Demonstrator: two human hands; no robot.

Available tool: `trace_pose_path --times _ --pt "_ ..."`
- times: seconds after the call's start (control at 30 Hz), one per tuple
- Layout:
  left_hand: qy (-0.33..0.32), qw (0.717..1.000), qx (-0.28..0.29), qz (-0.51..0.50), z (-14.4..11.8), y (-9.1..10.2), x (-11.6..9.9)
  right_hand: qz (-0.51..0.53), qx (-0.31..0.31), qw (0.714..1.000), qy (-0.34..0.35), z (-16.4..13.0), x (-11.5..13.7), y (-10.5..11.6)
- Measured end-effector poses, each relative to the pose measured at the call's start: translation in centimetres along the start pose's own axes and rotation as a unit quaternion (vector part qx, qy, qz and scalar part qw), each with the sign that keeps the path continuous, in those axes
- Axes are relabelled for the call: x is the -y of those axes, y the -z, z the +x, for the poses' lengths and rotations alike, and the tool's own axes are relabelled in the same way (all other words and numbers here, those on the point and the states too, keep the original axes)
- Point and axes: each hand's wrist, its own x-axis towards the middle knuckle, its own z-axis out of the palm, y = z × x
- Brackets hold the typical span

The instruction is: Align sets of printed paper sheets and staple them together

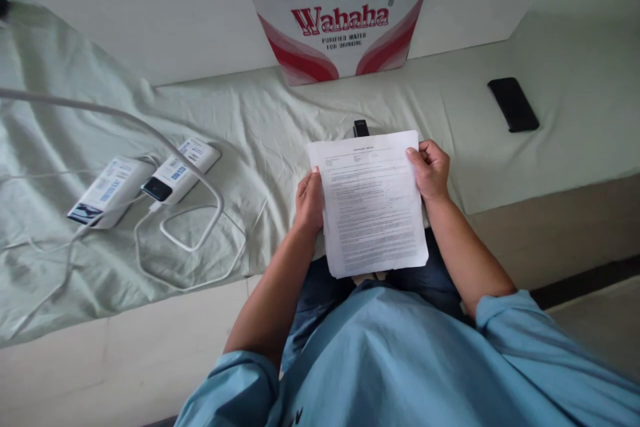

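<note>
Between my hands is a stack of printed paper sheets [373,207], held up above my lap and the near edge of the cloth. My left hand [309,200] grips the left edge with the thumb on top. At the upper right edge, my right hand [431,168] pinches the sheets, thumb in front and fingers curled behind. Small lines of text cover the page, too fine to read. Just beyond the top edge, a small black object [361,128] pokes out, partly hidden by the paper.
A pale green cloth [260,113] covers the surface. A Wahaha water carton [345,20] stands at the back against the wall. To the right lies a black phone [513,104]. Two white boxes, one nearer [113,190] and one farther [183,170], sit at left among looping white cables [193,248].
</note>
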Motion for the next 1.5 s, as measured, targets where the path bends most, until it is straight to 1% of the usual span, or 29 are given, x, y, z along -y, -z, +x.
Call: trace_pose_path --times 0.1,0.2,0.37,0.5,0.6,0.77,0.87,1.0,1.07,1.27,1.4,1.5 --pt "0.009 1.000 -0.012 -0.026 0.1 -0.1 0.2 -0.008 -0.001 1.000 -0.003 -0.1 0.0 0.0" --pt "0.011 0.999 -0.024 -0.029 0.2 -0.1 0.4 -0.005 0.002 1.000 -0.002 -0.2 -0.1 -0.1" --pt "0.014 0.999 -0.049 0.008 0.2 0.0 0.2 -0.002 0.007 1.000 0.020 -0.3 0.1 -0.3" --pt "0.002 0.997 -0.062 0.040 0.1 0.2 -0.1 0.004 0.002 1.000 0.031 -0.4 0.3 -0.4" --pt "0.000 0.999 -0.030 0.025 0.0 0.1 -0.2 0.001 0.000 0.999 0.035 -0.4 0.2 -0.3" --pt "0.015 0.998 0.065 -0.017 -0.2 -0.1 -0.4 -0.014 0.007 0.999 0.028 -0.4 -0.1 -0.3" --pt "0.013 0.996 0.078 -0.028 -0.2 -0.2 -0.4 -0.034 0.004 0.999 0.030 -0.5 -0.2 -0.4" --pt "0.027 0.996 0.066 -0.046 -0.2 -0.2 -0.5 -0.056 -0.045 0.995 0.063 -0.2 -0.5 -0.5" --pt "0.033 0.996 0.053 -0.058 -0.1 -0.2 -0.5 -0.057 -0.055 0.995 0.060 -0.1 -0.6 -0.5" --pt "0.037 0.997 0.033 -0.066 -0.1 -0.1 -0.5 -0.075 -0.004 0.996 0.053 -0.3 -0.3 -0.1" --pt "0.042 0.997 0.020 -0.069 -0.2 -0.2 -0.6 -0.045 -0.019 0.997 0.053 -0.3 -0.2 0.0" --pt "0.049 0.996 0.008 -0.077 -0.3 -0.4 -0.9 -0.024 -0.009 0.999 0.038 -0.3 -0.2 -0.1"
